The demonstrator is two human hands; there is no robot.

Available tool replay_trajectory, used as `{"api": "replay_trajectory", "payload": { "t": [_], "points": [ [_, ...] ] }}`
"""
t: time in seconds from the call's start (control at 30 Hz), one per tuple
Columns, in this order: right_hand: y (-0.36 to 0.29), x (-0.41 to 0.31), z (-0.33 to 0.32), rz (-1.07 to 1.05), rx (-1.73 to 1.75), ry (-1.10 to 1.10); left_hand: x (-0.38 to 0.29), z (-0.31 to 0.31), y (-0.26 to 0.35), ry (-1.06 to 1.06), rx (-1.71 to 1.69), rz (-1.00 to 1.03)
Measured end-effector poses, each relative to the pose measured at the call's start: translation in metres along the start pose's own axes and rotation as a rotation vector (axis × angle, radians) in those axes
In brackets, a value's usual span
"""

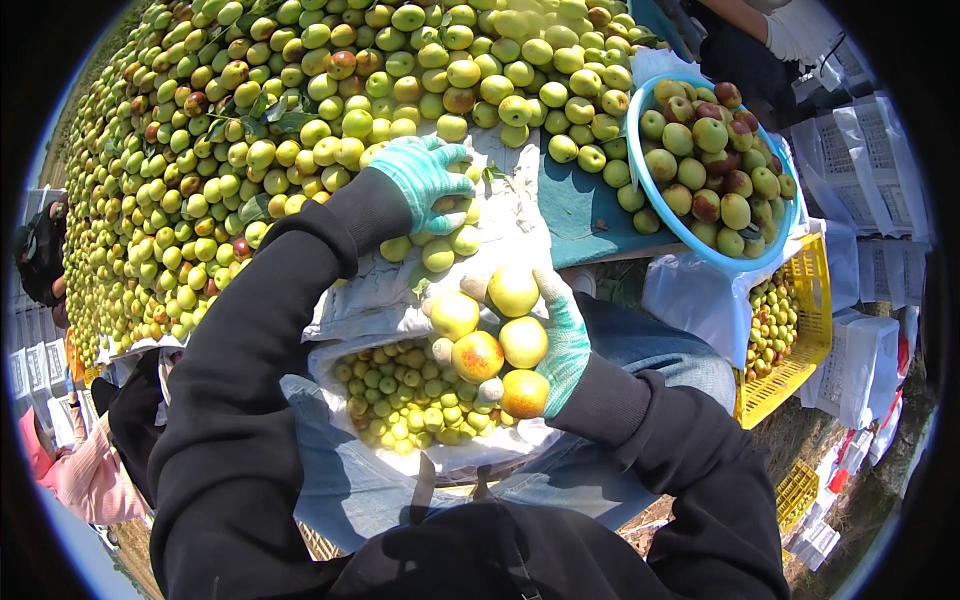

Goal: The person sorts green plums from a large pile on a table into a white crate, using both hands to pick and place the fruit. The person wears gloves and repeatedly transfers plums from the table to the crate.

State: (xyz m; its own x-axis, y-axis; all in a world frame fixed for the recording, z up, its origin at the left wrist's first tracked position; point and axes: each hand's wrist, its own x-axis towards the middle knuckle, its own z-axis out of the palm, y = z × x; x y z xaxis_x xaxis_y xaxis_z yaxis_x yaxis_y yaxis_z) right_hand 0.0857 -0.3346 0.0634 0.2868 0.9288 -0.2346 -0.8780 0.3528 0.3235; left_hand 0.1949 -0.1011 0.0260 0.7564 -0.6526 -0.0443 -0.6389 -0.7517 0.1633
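Observation:
My left hand [426,182], in a teal-and-white knit glove, reaches over the near edge of a large heap of green jujubes [300,142]. Its fingers are spread and curved over a few jujubes [450,244] lying on a white cloth [506,202]. Palm up, my gloved right hand [562,345] cradles several yellow-green jujubes [523,343], some with brown-red patches. It hovers above a white-lined container [450,459] between my knees, which is partly filled with smaller-looking jujubes [412,397].
To the right, a blue basin [639,142] heaped with redder jujubes stands by a yellow plastic crate [817,315] of jujubes. White crates [855,165] are stacked beyond. A co-worker's gloved hand [802,30] shows at top right; other people [90,472] are at left.

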Motion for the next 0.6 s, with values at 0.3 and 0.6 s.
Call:
{"api": "replay_trajectory", "payload": {
  "t": [0.3, 0.6],
  "points": [
    [-0.091, 0.003, 0.004, -0.58, -0.081, 0.108, -0.053, -0.009, 0.018, -0.008, 0.073, -0.164],
    [-0.093, 0.009, -0.004, -0.864, -0.001, 0.512, -0.028, 0.03, 0.064, -0.059, 0.178, -0.2]
  ]
}}
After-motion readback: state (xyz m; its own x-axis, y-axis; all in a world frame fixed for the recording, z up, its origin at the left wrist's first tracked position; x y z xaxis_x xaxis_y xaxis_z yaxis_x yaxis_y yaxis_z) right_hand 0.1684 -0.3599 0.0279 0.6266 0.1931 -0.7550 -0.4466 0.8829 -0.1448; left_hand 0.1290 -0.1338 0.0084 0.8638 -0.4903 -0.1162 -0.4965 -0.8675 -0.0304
